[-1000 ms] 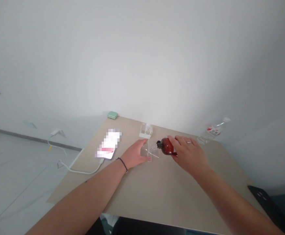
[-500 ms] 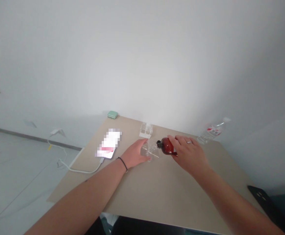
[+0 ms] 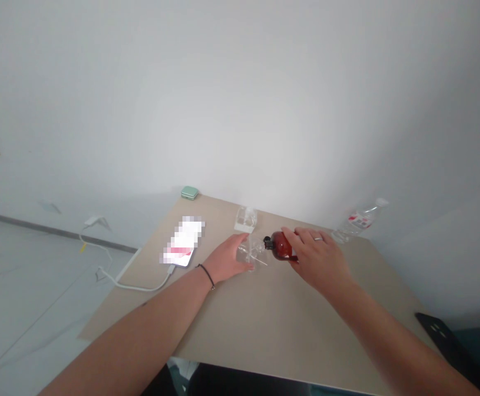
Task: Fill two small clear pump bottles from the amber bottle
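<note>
My left hand grips a small clear plastic container from its left side, thumb and fingers around it. Something thin and pale lies across the container's front. My right hand is wrapped round a reddish-brown bottle, tipped on its side. The bottle's black neck points left, right at the clear container's edge; whether they touch, I cannot tell. Any liquid passing between them cannot be made out. Just behind my left hand stands a clear box with a white lower part.
A lit phone with a white cable lies on the left of the beige table. A green case sits at the back left corner. A clear water bottle leans at the back right, near the wall. A black object is at the right edge.
</note>
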`<state>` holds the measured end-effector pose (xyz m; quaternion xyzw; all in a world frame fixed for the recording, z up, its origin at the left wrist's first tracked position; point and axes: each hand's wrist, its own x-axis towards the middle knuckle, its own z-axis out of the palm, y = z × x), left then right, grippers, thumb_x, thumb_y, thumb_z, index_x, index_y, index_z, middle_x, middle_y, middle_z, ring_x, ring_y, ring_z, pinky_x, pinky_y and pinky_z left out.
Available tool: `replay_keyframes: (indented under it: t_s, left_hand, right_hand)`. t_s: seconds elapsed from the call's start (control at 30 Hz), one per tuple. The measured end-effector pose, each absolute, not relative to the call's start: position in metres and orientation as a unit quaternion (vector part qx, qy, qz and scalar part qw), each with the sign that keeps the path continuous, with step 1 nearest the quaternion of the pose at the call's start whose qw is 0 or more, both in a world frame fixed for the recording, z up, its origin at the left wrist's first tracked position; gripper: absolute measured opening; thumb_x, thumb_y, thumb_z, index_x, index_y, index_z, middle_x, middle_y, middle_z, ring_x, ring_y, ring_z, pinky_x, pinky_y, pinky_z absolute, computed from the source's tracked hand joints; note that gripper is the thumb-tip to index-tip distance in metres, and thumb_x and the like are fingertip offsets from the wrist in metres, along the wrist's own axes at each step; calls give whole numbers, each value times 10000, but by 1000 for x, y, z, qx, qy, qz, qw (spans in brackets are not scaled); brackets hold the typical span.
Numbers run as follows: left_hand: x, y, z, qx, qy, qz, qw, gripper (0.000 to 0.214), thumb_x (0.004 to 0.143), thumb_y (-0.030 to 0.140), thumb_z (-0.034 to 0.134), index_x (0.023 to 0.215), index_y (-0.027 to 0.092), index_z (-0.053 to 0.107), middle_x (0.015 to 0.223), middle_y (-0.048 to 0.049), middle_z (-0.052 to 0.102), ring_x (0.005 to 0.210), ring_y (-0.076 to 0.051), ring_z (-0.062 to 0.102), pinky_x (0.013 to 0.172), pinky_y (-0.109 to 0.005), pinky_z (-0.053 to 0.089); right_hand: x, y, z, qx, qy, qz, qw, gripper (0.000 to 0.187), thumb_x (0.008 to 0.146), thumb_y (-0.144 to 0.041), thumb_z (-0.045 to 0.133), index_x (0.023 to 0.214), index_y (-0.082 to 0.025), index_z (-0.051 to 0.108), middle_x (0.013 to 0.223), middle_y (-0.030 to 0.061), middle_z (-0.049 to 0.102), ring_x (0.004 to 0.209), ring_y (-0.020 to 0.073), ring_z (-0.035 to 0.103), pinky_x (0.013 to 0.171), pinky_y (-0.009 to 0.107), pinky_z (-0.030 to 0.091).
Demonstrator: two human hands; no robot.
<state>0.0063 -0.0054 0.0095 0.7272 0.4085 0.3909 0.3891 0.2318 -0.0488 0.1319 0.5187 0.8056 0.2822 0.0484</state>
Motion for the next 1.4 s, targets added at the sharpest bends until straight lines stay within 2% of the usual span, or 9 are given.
replay_keyframes:
  t_s: [0.77, 1.4]
  left_hand:
    - [6, -6, 9, 730, 404, 395, 385, 838, 662, 327, 870, 1402, 215, 496, 1416, -152, 559, 1303, -342, 534, 1147, -523, 384]
    - [6, -5, 7, 731, 404, 398, 379, 830, 664, 348, 877, 1395, 231, 502, 1425, -155, 557, 1319, -358, 525, 1147, -552, 382]
  right_hand:
    - [229, -49, 137, 514, 808, 281, 57, 552, 845, -229, 618, 1390, -173, 547, 1252, 149, 679, 1114, 301, 615, 969, 411, 361]
    - [228, -48, 138, 507, 808, 295, 65, 491, 897, -203, 551, 1388, -180, 549, 1241, 139, 676, 1108, 298, 608, 968, 414, 351]
